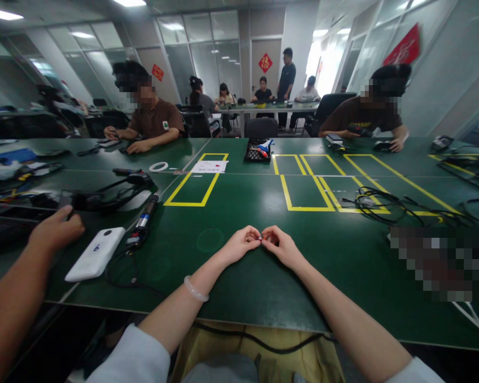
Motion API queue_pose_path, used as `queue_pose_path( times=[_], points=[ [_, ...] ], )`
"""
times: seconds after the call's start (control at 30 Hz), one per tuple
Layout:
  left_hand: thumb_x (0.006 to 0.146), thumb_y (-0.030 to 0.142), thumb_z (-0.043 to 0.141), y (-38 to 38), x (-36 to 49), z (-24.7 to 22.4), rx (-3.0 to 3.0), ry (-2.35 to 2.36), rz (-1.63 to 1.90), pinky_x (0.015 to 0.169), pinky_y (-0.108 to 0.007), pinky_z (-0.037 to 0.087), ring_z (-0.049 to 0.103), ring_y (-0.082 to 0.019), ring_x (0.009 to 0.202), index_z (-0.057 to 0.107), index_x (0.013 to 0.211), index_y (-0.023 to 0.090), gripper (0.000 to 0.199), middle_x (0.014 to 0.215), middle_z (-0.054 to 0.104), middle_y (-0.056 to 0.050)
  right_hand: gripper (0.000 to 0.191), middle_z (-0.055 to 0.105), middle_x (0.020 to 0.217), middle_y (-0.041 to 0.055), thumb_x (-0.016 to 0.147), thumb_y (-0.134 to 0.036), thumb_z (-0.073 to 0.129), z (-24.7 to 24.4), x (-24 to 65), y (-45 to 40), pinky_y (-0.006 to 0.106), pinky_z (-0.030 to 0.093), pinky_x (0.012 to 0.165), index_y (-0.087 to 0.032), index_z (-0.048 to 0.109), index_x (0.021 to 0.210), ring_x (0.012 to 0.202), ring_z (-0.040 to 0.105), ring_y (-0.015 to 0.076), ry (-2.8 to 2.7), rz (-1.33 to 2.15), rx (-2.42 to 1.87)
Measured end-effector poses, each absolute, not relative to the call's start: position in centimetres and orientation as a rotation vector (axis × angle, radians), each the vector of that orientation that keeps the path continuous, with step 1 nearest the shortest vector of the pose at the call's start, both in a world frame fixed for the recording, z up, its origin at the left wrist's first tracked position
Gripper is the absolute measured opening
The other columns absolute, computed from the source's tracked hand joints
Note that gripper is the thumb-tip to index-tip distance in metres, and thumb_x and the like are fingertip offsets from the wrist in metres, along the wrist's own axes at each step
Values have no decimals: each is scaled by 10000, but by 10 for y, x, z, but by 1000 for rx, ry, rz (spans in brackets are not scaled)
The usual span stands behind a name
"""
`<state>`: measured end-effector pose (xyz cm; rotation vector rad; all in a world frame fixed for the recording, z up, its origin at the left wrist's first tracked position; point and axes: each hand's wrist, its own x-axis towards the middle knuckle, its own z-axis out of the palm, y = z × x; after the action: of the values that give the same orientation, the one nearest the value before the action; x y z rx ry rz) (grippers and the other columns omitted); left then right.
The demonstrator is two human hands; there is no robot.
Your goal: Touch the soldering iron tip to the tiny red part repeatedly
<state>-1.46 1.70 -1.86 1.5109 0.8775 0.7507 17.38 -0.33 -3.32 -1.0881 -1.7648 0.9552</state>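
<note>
Over the green table (239, 287), my left hand (242, 244) and my right hand (280, 246) meet at the fingertips. Both are closed in a pinch around one small red and dark piece (260, 239), with a pale spot near its middle. The fingers cover most of it, so its kind cannot be made out. A pale bangle (196, 289) circles my left wrist.
Left lie a white power bank (96, 254) marked 6, a cylindrical tool (145, 219) and cables; a co-worker's hand (58, 231) is beyond. Ahead are yellow tape outlines (186, 204) and a black tray (257, 158). Black cables (377, 201) lie right. Two people sit opposite.
</note>
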Motion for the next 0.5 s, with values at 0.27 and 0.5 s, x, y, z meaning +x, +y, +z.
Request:
queue_pose_path(
  times=[0.27,0.5],
  points=[
    [764,326,654,17,-15,-15,1548,904,722,712,-263,448,574,-121,782,552,986,136,309,914,612,-54,187,607,739,2,811,-285,598,-32,175,-3,244,421,598,-165,624,952,643,537,125,-1776,965,-1134],
    [820,452,549,25,-76,11,1927,1224,613,949,-375,445,577,-203,1055,499,1269,183,526,1190,575,-111,170,591,725,-4,824,-280,593,-28,176,-5,234,406,598,-161,629,940,625,503,112,-1802,953,-1158]
  ],
)
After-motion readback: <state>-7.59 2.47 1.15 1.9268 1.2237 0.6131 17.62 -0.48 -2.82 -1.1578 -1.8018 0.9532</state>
